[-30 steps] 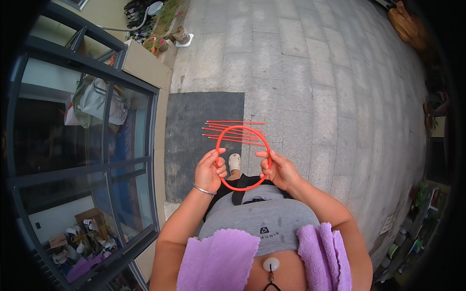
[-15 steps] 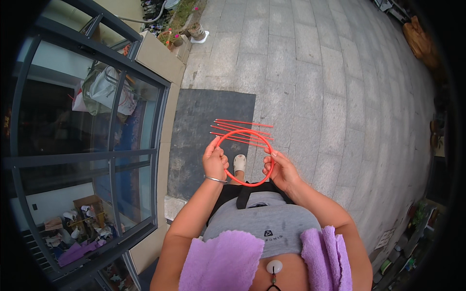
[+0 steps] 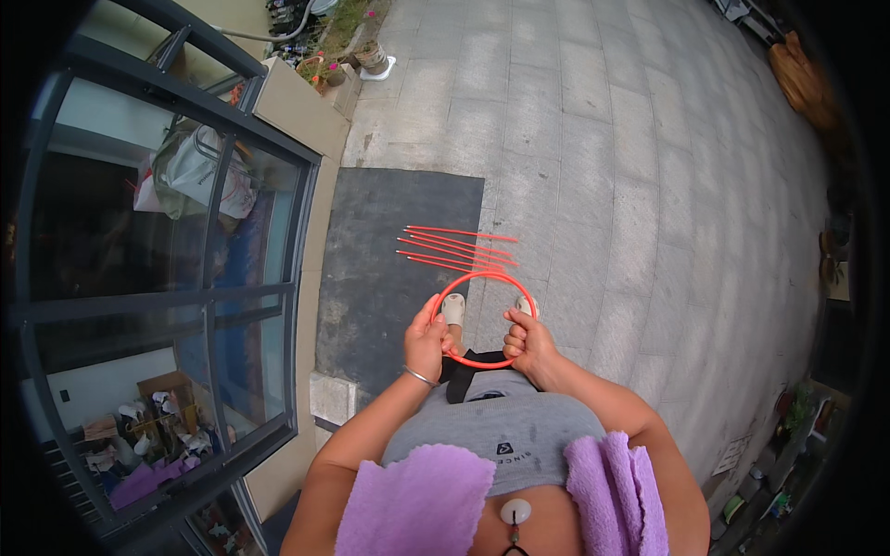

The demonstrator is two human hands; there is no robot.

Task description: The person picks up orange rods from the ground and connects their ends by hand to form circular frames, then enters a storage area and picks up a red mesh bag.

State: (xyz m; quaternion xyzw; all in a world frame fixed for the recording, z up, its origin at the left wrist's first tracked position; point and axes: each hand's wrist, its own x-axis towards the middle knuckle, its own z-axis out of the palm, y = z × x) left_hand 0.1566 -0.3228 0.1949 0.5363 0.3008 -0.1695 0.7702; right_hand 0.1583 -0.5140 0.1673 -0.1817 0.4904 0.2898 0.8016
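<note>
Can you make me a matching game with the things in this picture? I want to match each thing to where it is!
Things:
1. red hoop
2. dark mat
3. purple towel
4. bracelet

Places:
A. on the left wrist
B. draped over the shoulders
C. held in both hands
D. flat on the paving by the glass door

Pairs: 1-C, 2-D, 3-B, 4-A

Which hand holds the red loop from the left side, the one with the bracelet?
Yes, the left hand, with a bracelet on its wrist; the right hand has none.
</note>
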